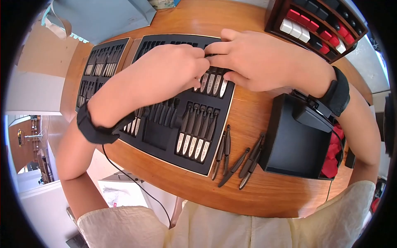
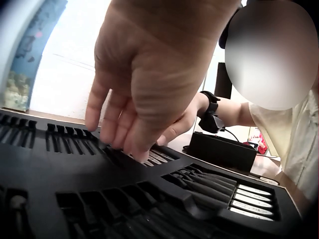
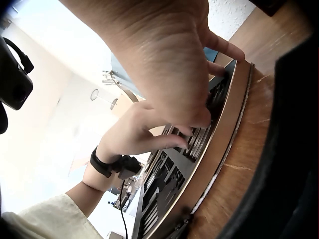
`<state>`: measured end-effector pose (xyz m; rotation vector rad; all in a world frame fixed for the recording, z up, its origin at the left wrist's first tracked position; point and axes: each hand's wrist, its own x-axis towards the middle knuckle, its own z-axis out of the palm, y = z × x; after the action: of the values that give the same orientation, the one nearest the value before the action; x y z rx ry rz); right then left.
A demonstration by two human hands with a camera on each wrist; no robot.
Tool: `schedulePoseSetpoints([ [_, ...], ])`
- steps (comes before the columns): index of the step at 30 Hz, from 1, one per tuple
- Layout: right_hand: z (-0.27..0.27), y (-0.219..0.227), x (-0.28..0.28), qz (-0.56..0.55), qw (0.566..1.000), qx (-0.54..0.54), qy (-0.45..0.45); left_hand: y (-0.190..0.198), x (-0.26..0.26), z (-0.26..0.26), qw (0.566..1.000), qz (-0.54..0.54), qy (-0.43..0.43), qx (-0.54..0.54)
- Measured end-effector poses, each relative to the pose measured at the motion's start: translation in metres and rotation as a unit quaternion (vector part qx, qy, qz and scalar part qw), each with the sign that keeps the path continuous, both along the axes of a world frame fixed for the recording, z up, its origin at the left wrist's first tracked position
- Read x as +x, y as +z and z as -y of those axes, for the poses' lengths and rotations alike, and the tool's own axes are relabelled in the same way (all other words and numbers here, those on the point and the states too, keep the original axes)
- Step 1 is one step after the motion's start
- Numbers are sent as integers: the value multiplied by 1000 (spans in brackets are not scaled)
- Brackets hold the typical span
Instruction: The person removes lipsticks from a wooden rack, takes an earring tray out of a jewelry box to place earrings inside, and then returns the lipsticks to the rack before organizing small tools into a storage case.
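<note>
A black compartment tray (image 1: 159, 136) holds dark slim tools with white-labelled ends. Over its upper right part, my left hand (image 1: 169, 68) reaches down, its fingertips at the labelled tools (image 1: 211, 84). From the right my right hand (image 1: 264, 62) meets it, fingers spread and thumb beside the end tool of that row. In the left wrist view the fingers of the left hand (image 2: 139, 89) point down, fairly straight, at the tray (image 2: 45, 174). In the right wrist view the right hand (image 3: 169, 74) hides part of the slots; whether either hand grasps a tool is not visible.
Several loose dark tools (image 1: 235, 167) lie on the wooden table (image 1: 178, 188) right of the tray. Beyond them stands a black box (image 1: 295, 144) with red cloth (image 1: 331, 159). A second tray (image 1: 89, 74) is at left, a grey-blue bag (image 1: 103, 18) behind, and a wooden rack (image 1: 275, 18) back right.
</note>
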<state>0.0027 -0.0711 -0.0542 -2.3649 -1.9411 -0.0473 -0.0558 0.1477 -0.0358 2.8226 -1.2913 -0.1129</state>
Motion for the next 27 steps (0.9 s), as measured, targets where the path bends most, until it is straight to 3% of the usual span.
schedulePoseSetpoints([
  [2,1,0,1,3,1000,-7,0,0,11,1,990,-124,70,-14],
  [3,1,-1,1,4,1000,4,5,3,15,5,990,-125,69,-14],
  [5,3,-3,3,4,1000,15,7,11,22,14,949,-255,182,21],
  [12,-3,-4,5,-1,1000,1,-2,9,16,16,957,-178,218,71],
  [14,-8,-3,5,1,1000,-5,-5,12,17,16,892,-308,329,32],
  [17,-12,3,5,11,999,-37,0,7,9,11,879,-322,350,-21],
  [23,-10,-4,2,50,998,-38,8,-5,2,5,927,-227,298,-37],
  [26,-11,-5,2,41,999,-27,6,-1,8,2,923,-252,289,-35],
  [27,-12,-5,2,35,999,-34,6,10,14,0,898,-325,294,-42],
])
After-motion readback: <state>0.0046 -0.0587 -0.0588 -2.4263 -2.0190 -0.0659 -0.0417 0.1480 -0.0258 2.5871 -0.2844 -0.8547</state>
